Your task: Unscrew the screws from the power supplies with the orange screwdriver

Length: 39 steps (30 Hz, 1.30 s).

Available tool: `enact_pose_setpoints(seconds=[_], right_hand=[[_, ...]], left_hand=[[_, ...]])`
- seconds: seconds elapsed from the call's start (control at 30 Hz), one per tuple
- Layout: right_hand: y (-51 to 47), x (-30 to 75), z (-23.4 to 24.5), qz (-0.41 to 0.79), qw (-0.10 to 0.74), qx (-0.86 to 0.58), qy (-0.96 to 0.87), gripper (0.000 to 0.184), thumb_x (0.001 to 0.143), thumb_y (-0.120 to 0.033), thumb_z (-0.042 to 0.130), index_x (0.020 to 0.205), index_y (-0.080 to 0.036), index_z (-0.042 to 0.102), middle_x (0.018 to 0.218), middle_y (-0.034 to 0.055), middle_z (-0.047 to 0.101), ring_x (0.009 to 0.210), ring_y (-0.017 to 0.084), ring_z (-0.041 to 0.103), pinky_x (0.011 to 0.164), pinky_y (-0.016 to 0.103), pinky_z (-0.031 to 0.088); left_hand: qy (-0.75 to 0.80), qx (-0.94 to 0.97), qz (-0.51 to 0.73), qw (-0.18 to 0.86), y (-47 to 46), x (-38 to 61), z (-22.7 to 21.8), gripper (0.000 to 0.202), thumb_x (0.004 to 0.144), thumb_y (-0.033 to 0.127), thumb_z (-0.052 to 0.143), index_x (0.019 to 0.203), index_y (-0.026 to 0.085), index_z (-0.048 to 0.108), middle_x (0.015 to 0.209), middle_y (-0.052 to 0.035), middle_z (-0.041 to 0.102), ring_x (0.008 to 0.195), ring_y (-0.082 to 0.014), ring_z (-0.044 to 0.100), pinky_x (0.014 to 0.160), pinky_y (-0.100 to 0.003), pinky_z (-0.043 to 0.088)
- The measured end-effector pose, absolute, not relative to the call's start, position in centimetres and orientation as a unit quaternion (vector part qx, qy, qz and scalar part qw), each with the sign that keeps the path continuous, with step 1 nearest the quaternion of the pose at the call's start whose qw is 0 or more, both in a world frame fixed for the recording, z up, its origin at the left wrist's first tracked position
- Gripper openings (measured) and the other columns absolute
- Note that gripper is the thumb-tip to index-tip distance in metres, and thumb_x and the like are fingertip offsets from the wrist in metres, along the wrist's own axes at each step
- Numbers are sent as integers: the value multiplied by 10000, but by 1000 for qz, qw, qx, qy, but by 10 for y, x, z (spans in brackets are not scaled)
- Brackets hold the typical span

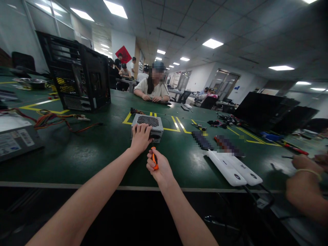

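Note:
A grey metal power supply box (151, 123) with a mesh top lies on the green table (84, 157) in front of me. My left hand (139, 137) rests on its near left side, fingers curled over the top edge. My right hand (156, 167) is closed around an orange-handled screwdriver (154, 160), held just in front of the box and pointing toward it. The tip is hidden between hand and box.
A black computer case (77, 77) stands at the left with loose coloured wires (55, 119) beside it. White power strips (234, 169) lie at the right. Another person's hands (306, 177) work at the right edge. A person sits across the table (153, 87).

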State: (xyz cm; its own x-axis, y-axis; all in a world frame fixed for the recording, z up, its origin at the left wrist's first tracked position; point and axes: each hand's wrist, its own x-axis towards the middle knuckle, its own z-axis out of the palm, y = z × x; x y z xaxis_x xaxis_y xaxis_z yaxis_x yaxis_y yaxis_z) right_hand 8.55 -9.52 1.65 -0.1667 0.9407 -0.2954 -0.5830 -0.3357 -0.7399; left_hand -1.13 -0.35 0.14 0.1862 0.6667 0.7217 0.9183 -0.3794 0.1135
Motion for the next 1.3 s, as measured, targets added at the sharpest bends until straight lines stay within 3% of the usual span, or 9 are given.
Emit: enact_pose_setpoints(seconds=[0.17,0.43,0.67,0.83,0.93,1.1,1.3], right_hand=[[-96,88,18,732,543,-376,-168,191,825,-129,491,655,-164,411,549,-71,450,322,-18,283,292,89,188],[-96,87,23,770,514,-365,-102,201,914,-200,390,733,-148,461,614,-30,481,459,16,479,352,62,327],[-94,94,21,829,490,-269,-30,255,938,-237,330,805,-102,501,559,-58,415,384,-1,386,312,64,287],[-94,93,25,808,523,-273,-23,174,920,-168,378,774,-127,463,625,-43,443,367,-22,344,279,49,237],[-93,94,26,798,533,-279,-18,157,921,-148,382,782,-143,455,632,-45,455,402,-18,407,303,29,281],[-93,93,22,815,505,-283,-21,222,945,-242,343,849,-110,493,589,-42,473,413,1,444,335,49,369],[-93,90,19,813,506,-285,-44,270,951,-228,301,863,-82,511,543,-52,439,359,3,373,296,75,312]], left_hand=[[-519,-753,-366,174,-4,-13,1,473,719,245,612,1166,207,463,1215,-125,482,1187,-288,366,1035,-496,188],[-523,-750,-363,182,-4,-12,1,471,718,259,620,1159,189,471,1206,-121,488,1177,-283,370,1043,-479,185],[-524,-749,-368,173,-6,-11,2,461,714,243,617,1149,187,478,1206,-120,489,1178,-283,368,1049,-480,177],[-526,-747,-369,173,-5,-12,2,460,713,251,619,1147,185,482,1203,-117,491,1170,-280,376,1047,-473,184],[-527,-744,-370,178,-4,-12,0,466,707,253,627,1146,186,485,1202,-114,491,1169,-278,377,1050,-467,183],[-525,-743,-373,182,-2,-12,0,469,699,244,637,1140,187,489,1197,-109,496,1167,-274,380,1050,-462,184],[-521,-743,-377,187,-3,-13,0,473,698,244,639,1142,182,490,1192,-112,501,1160,-273,392,1051,-460,188]])
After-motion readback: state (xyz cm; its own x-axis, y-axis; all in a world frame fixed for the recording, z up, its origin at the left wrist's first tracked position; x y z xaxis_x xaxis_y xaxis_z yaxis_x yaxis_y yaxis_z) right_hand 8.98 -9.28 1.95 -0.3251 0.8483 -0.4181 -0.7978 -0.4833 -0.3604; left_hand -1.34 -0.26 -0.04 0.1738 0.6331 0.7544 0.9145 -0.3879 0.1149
